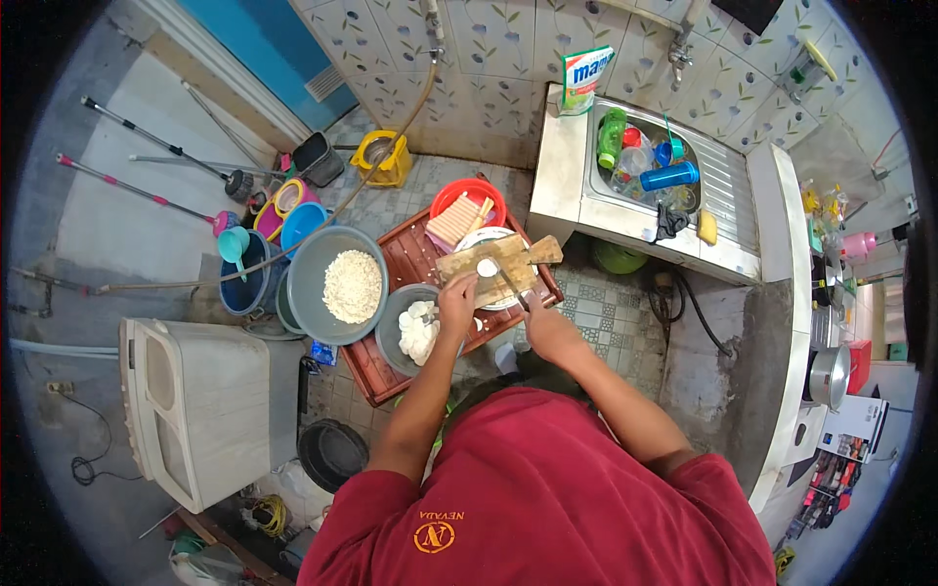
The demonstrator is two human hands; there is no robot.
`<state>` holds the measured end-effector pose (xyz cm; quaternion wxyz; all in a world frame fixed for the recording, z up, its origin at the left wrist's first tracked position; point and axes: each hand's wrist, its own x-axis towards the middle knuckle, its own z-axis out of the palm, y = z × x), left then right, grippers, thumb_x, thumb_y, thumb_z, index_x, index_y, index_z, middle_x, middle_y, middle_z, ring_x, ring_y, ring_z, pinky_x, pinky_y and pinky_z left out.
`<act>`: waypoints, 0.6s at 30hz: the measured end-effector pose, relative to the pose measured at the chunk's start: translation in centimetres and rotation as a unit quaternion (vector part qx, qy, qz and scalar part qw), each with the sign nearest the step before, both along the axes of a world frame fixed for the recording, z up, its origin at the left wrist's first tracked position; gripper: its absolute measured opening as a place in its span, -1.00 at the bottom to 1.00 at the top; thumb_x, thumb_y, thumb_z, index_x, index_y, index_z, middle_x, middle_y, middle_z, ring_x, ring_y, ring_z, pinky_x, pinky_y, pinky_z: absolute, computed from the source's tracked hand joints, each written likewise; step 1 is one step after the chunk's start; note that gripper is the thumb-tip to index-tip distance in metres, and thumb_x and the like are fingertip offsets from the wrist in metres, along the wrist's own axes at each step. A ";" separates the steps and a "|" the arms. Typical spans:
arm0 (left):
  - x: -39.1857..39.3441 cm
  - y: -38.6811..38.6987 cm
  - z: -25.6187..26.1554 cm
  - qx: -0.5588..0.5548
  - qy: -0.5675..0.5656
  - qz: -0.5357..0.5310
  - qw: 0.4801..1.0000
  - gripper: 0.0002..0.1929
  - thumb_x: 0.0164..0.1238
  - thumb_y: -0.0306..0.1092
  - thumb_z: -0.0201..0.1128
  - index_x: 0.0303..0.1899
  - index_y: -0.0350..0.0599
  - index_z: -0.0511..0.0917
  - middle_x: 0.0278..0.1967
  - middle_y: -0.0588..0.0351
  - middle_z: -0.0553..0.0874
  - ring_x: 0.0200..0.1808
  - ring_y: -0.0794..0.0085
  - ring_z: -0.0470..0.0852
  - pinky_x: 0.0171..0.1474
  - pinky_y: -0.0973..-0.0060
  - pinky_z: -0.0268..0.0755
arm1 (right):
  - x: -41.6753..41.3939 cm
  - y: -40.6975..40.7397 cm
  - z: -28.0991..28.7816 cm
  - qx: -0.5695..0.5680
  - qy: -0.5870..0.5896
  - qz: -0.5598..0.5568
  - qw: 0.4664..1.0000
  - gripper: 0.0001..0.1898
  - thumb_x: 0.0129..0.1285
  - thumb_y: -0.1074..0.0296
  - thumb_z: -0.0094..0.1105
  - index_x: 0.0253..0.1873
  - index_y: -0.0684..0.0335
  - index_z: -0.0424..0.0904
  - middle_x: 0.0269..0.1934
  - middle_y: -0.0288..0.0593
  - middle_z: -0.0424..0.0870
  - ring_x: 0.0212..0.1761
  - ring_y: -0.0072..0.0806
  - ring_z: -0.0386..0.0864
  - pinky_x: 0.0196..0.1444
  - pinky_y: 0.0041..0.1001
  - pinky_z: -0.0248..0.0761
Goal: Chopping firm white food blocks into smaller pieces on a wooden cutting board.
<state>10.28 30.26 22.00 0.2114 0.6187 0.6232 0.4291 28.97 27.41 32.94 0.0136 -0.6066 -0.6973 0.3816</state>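
Note:
My right hand (555, 329) grips the handle of a kitchen knife (508, 281), its blade slanting across a wooden cutting board (517, 256). A round white piece of food (486, 267) lies on the board beside the blade. My left hand (458, 299) is at the board's near left edge with its fingers curled; whether anything is between them cannot be seen. The board rests over a white dish (486, 234) on a low reddish wooden table (399, 250). Just left of my left hand, a smaller grey basin (387, 328) holds white slices (418, 331).
A larger grey basin (295, 294) of small pale pieces (353, 286) overlaps the table's left side. Behind the board, a red basin (492, 190) holds pale sticks (456, 218). A steel sink (597, 187) with dishes is at right; a hose (381, 150) crosses at left.

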 end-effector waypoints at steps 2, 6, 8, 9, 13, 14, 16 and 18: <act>0.1 -0.1 0.1 0.005 -0.006 0.005 1.000 -0.88 0.14 -0.52 0.16 -0.30 -0.28 0.61 -0.26 -0.05 0.66 -0.22 0.18 0.64 -0.12 0.42 0.46 | -1.0 0.3 -1.2 0.014 0.001 -0.007 1.000 -0.70 0.34 0.19 -0.21 -0.08 0.37 0.25 -0.32 0.30 0.56 -0.25 0.17 0.54 -0.21 -0.02 0.39; -0.2 -0.1 -0.3 0.006 -0.005 0.013 1.000 -0.88 0.14 -0.53 0.16 -0.30 -0.27 0.62 -0.27 -0.04 0.66 -0.22 0.18 0.64 -0.12 0.42 0.46 | -2.7 0.4 -1.6 0.040 0.028 -0.003 0.999 -0.71 0.34 0.20 -0.18 -0.10 0.36 0.26 -0.32 0.31 0.55 -0.23 0.16 0.54 -0.18 -0.03 0.40; -0.3 -0.2 -0.7 0.005 -0.014 0.018 1.000 -0.88 0.14 -0.52 0.16 -0.30 -0.27 0.61 -0.27 -0.04 0.66 -0.22 0.18 0.64 -0.12 0.42 0.45 | -3.1 0.5 -1.7 0.016 0.014 -0.002 1.000 -0.72 0.34 0.20 -0.18 -0.11 0.36 0.27 -0.30 0.32 0.55 -0.22 0.16 0.54 -0.17 -0.03 0.40; -0.2 -0.2 -0.7 0.002 -0.025 0.019 0.999 -0.87 0.14 -0.52 0.16 -0.29 -0.27 0.61 -0.27 -0.04 0.66 -0.22 0.18 0.64 -0.12 0.42 0.45 | -3.3 0.6 -2.1 0.007 0.009 -0.009 1.000 -0.72 0.34 0.20 -0.18 -0.11 0.36 0.26 -0.27 0.33 0.54 -0.21 0.18 0.54 -0.16 -0.04 0.40; -0.3 0.0 -0.7 -0.008 -0.028 0.013 0.999 -0.87 0.14 -0.51 0.16 -0.28 -0.27 0.61 -0.27 -0.03 0.66 -0.21 0.18 0.63 -0.12 0.43 0.45 | -3.3 0.6 -2.9 -0.022 0.019 -0.006 1.000 -0.72 0.34 0.21 -0.19 -0.09 0.36 0.24 -0.21 0.35 0.52 -0.17 0.20 0.52 -0.15 -0.04 0.39; -0.3 0.2 -0.7 0.000 -0.029 0.013 1.000 -0.87 0.16 -0.49 0.15 -0.30 -0.30 0.61 -0.30 -0.04 0.67 -0.26 0.23 0.65 -0.16 0.45 0.46 | -3.5 0.6 -3.1 -0.022 0.019 -0.005 1.000 -0.72 0.34 0.21 -0.19 -0.09 0.36 0.24 -0.21 0.35 0.52 -0.17 0.20 0.52 -0.15 -0.04 0.39; -0.4 0.9 -0.6 0.009 -0.029 0.011 0.999 -0.86 0.18 -0.46 0.14 -0.32 -0.33 0.61 -0.33 -0.05 0.68 -0.31 0.28 0.66 -0.20 0.48 0.47 | -3.9 0.5 -3.6 -0.021 0.015 -0.014 1.000 -0.73 0.34 0.22 -0.20 -0.09 0.36 0.21 -0.25 0.36 0.53 -0.19 0.21 0.53 -0.15 -0.02 0.38; -0.5 2.1 -0.5 -0.111 -0.030 0.053 0.992 -0.76 0.26 -0.35 0.09 -0.40 -0.39 0.58 -0.48 -0.11 0.66 -0.47 0.31 0.65 -0.35 0.45 0.48 | -4.2 0.2 -4.4 -0.022 0.026 -0.028 0.999 -0.74 0.34 0.23 -0.21 -0.09 0.35 0.20 -0.28 0.36 0.54 -0.21 0.22 0.53 -0.15 -0.01 0.38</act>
